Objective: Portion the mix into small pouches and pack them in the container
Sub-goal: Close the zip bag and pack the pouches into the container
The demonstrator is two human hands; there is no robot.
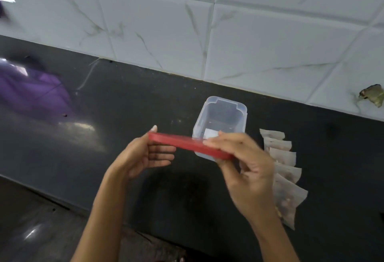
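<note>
1. A red lid (191,144) is gripped edge-on by the left hand (145,158) at one end and the right hand (245,164) at the other.
2. A clear, open container (220,120) is seen on the black counter (124,106), just behind the lid.
3. Pale filled pouches (284,170) are fanned out at the container's four o'clock.
4. No writing can be read.
</note>
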